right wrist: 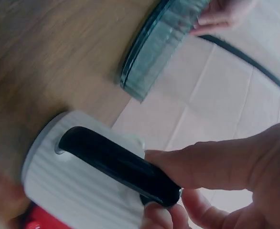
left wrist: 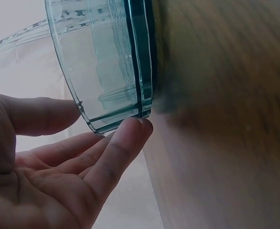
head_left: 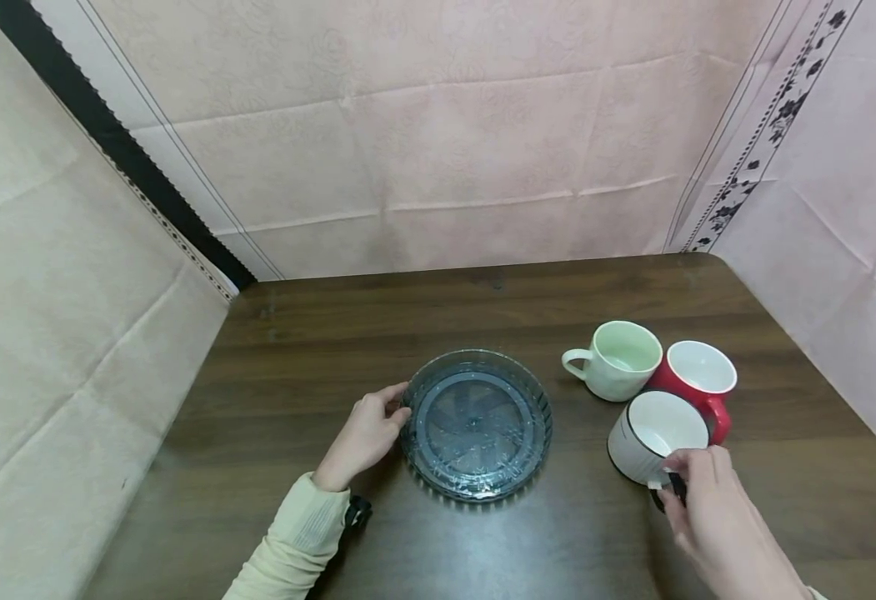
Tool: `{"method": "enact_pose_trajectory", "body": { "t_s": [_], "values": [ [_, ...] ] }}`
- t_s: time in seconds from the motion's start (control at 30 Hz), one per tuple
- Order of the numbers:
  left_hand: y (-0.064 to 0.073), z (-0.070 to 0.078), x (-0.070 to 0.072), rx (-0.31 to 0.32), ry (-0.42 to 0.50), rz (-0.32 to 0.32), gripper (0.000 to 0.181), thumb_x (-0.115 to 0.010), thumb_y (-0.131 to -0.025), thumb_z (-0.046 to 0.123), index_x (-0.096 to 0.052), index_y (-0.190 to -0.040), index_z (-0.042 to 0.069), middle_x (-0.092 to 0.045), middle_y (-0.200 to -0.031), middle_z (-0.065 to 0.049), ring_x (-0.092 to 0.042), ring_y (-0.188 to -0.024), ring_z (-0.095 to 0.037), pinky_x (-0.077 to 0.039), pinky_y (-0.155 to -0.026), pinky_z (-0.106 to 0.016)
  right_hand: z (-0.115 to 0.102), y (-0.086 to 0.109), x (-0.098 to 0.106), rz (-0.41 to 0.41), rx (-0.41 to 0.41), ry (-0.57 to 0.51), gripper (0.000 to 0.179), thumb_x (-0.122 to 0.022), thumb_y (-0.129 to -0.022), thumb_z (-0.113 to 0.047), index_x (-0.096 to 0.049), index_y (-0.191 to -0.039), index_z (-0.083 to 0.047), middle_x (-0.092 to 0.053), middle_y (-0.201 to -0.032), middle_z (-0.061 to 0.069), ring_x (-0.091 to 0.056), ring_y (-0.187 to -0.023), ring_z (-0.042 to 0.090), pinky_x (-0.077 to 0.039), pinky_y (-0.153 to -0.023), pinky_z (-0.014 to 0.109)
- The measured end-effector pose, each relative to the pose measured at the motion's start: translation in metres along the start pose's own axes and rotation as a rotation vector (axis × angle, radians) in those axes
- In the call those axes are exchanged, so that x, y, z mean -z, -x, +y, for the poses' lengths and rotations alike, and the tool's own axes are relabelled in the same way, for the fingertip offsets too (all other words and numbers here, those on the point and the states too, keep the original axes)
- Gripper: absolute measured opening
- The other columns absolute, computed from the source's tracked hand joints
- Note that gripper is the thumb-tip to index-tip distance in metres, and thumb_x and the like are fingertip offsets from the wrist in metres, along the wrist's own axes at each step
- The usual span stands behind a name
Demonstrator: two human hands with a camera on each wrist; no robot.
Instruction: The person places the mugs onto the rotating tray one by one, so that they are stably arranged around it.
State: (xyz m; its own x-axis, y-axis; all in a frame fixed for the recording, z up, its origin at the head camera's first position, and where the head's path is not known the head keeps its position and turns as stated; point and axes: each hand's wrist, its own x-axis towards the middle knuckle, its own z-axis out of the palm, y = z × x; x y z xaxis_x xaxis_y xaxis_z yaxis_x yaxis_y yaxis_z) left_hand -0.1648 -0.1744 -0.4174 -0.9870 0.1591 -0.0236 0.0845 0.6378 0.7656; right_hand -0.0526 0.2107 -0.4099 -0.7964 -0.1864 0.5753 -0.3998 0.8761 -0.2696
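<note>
My left hand holds the left edge of a round blue-tinted clear glass dish. In the left wrist view, the thumb meets the rim of the glass and the other fingers lie against its outer wall. On the right, my right hand pinches the black handle of a white mug with a dark rim line. This mug stands upright beside a red mug with a white inside, and a pale green mug is behind it.
Dark wood-grain tabletop lies under everything. Light patterned cloth hangs along the back and both sides, with a black strip at the left corner and a floral border at the right.
</note>
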Motion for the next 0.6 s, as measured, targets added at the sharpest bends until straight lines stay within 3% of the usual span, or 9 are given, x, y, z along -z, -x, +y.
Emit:
{"method": "enact_pose_trajectory", "body": {
  "t_s": [0.07,0.17,0.27,0.37,0.47,0.6],
  "values": [
    [0.000,-0.001,0.000,-0.002,-0.004,0.003,0.040,-0.057,-0.092,0.006,-0.052,-0.130,-0.002,-0.064,-0.110,-0.013,-0.057,-0.082,-0.016,-0.047,-0.067,-0.031,0.005,0.003,0.004,-0.021,-0.069,-0.019,0.037,-0.067,-0.085,-0.023,-0.049,-0.100,0.006,-0.046,-0.088,0.014,-0.051,-0.076,0.026,-0.039,-0.061,0.025],
    [0.000,-0.001,0.000,0.002,-0.010,0.005,0.040,-0.057,-0.092,0.007,-0.053,-0.130,-0.002,-0.063,-0.110,-0.013,-0.057,-0.081,-0.016,-0.046,-0.067,-0.031,0.013,0.008,0.010,-0.098,-0.231,-0.041,0.051,-0.079,-0.064,0.002,-0.048,-0.104,0.004,-0.049,-0.092,0.012,-0.055,-0.074,0.024,-0.040,-0.057,0.023],
    [0.000,-0.001,0.000,0.006,-0.013,0.006,0.039,-0.056,-0.092,0.006,-0.053,-0.130,-0.002,-0.063,-0.112,-0.013,-0.057,-0.081,-0.016,-0.046,-0.067,-0.031,0.020,0.010,0.016,-0.192,-0.369,-0.043,0.046,-0.081,-0.071,-0.011,-0.050,-0.103,0.001,-0.055,-0.087,0.005,-0.055,-0.068,0.011,-0.041,-0.056,0.029],
    [-0.001,-0.001,0.000,0.007,-0.013,0.008,0.039,-0.056,-0.092,0.006,-0.053,-0.130,-0.003,-0.062,-0.114,-0.014,-0.057,-0.082,-0.016,-0.046,-0.067,-0.030,0.029,0.009,0.021,-0.281,-0.430,-0.036,0.036,-0.075,-0.081,-0.026,-0.056,-0.098,-0.001,-0.059,-0.078,0.000,-0.052,-0.064,0.004,-0.040,-0.056,0.034],
    [-0.001,-0.002,0.000,0.005,-0.008,0.010,0.039,-0.056,-0.092,0.005,-0.053,-0.130,-0.003,-0.062,-0.115,-0.014,-0.057,-0.083,-0.016,-0.046,-0.067,-0.030,0.035,0.007,0.023,-0.315,-0.434,-0.028,0.029,-0.069,-0.085,-0.032,-0.062,-0.093,-0.006,-0.058,-0.073,-0.003,-0.049,-0.063,0.005,-0.039,-0.057,0.036],
    [-0.002,-0.002,-0.001,0.003,-0.006,0.011,0.039,-0.056,-0.092,0.005,-0.053,-0.130,-0.003,-0.063,-0.112,-0.013,-0.058,-0.084,-0.016,-0.047,-0.068,-0.030,0.040,0.007,0.022,-0.267,-0.405,-0.044,0.016,-0.071,-0.085,-0.022,-0.064,-0.089,-0.007,-0.059,-0.069,-0.005,-0.049,-0.059,0.001,-0.040,-0.056,0.034]
  ]
}}
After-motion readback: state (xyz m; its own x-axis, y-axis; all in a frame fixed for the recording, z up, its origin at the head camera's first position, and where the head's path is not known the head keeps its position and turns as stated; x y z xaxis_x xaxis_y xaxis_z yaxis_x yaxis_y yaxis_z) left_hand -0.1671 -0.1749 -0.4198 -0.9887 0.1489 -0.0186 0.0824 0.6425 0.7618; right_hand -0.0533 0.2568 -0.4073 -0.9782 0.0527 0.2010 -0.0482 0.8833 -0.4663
